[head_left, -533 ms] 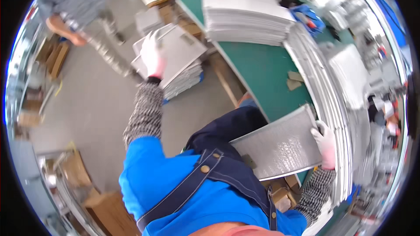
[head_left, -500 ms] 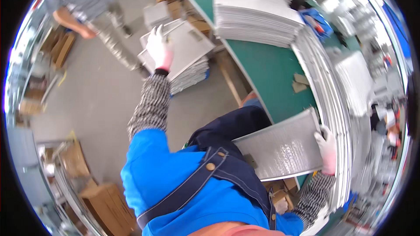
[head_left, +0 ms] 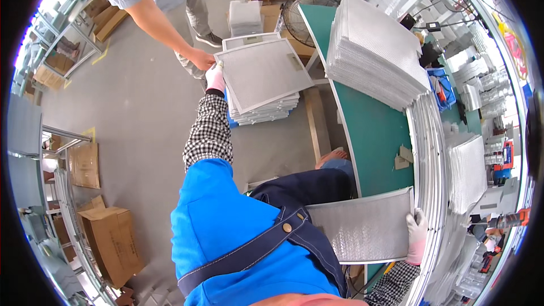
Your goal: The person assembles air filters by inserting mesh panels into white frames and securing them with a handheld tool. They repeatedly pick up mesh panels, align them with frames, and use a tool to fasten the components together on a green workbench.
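Note:
My gloved left hand (head_left: 216,76) reaches out to the left and pinches the near left corner of a grey framed mesh panel (head_left: 263,73). That panel lies askew on top of a stack of similar panels (head_left: 266,114). Right at my fingertips is another person's bare hand (head_left: 203,59); whether it touches the panel or my glove I cannot tell. Across my lap and against the table edge rests a second framed mesh panel (head_left: 362,229), slightly tilted. My gloved right hand (head_left: 417,231) grips its right edge, thumb and fingers curled round the frame.
A green table (head_left: 371,130) runs along my right, bearing a tall pile of mesh sheets (head_left: 377,45) and a row of white frame strips (head_left: 429,192). Behind it stands a black fan (head_left: 309,14). Cardboard boxes (head_left: 111,243) and racks line the left side.
My left hand has gone from open above the stack to holding the top panel's corner. The other person has stepped closer and stretched an arm to it. My right hand keeps its panel.

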Demonstrator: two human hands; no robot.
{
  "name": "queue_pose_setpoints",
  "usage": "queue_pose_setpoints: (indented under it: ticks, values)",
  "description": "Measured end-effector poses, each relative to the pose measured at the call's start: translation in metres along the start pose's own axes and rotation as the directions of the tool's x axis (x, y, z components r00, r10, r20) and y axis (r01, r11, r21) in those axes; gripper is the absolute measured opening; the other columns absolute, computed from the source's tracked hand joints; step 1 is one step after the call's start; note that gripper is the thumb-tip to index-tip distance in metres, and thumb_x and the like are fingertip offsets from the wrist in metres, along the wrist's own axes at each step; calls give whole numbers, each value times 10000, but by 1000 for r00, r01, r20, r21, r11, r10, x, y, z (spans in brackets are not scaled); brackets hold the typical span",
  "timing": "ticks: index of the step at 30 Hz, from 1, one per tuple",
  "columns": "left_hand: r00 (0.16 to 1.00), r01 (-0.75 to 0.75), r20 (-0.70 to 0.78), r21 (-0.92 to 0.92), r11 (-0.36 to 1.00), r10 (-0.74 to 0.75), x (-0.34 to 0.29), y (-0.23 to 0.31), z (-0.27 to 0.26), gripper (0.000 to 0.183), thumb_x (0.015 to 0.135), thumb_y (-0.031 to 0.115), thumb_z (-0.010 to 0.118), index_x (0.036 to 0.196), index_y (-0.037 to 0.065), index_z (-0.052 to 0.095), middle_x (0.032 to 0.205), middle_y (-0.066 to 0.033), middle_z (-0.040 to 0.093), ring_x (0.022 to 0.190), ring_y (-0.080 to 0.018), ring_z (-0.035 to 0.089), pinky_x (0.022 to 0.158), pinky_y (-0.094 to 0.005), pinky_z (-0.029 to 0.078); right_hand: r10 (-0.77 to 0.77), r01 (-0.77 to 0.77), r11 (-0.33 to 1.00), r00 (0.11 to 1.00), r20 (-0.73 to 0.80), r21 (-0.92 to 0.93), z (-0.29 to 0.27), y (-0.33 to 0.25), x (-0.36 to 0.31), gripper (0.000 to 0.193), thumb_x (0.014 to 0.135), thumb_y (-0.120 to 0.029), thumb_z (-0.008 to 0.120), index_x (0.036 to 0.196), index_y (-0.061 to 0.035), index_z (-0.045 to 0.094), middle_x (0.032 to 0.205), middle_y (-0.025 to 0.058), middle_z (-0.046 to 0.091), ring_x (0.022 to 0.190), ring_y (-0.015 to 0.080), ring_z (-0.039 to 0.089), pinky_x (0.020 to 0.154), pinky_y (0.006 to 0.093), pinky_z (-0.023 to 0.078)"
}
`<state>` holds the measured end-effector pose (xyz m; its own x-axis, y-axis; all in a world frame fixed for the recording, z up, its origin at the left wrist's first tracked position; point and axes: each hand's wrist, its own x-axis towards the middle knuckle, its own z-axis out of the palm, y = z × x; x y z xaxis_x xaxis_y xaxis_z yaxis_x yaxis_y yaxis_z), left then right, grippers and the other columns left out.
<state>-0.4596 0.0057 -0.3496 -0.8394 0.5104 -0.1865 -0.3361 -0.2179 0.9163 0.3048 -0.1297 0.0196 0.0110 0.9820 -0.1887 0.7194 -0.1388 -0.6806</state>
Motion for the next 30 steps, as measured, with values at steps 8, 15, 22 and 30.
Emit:
queue_pose_setpoints:
  ticks: [8, 15, 22, 30]
  values:
    - [968, 94, 250, -354, 931, -3, -16, 55, 50, 412, 1040, 190, 545, 1414, 20, 525, 1317, -112, 620, 1176, -245, 610, 1011, -381, 507, -14, 13, 998, 999, -30, -54, -4, 23, 0, 243, 895, -131, 601, 1054, 49, 632, 898, 60, 619, 843, 129, 532, 806, 281, 453]
    - [943, -45, 293, -360, 932, 159, -24, 124, 78, 396, 1011, 186, 612, 1344, -25, 584, 1247, -96, 639, 1094, -190, 618, 951, -321, 502, -10, 10, 1000, 999, 35, 18, -8, 14, -4, 201, 909, -112, 597, 1052, 25, 633, 891, 25, 598, 824, 96, 505, 768, 257, 429]
    - [895, -443, 44, -5, 896, 443, -48, 200, 101, 329, 951, 214, 683, 1122, -66, 666, 989, -76, 704, 838, -173, 650, 798, -331, 531, -16, 16, 1000, 1000, 19, -1, -9, 20, -6, 161, 913, -108, 605, 995, 28, 630, 814, 18, 596, 765, 81, 500, 704, 266, 432]
    - [233, -949, 421, 293, 111, 877, -314, 231, 233, 433, 877, 157, 707, 1287, 70, 600, 1248, -172, 611, 1208, -314, 558, 982, -402, 465, -77, 74, 995, 996, 46, 68, -7, 7, -8, 104, 882, -74, 617, 942, 11, 627, 787, -29, 539, 720, 51, 456, 642, 239, 386]
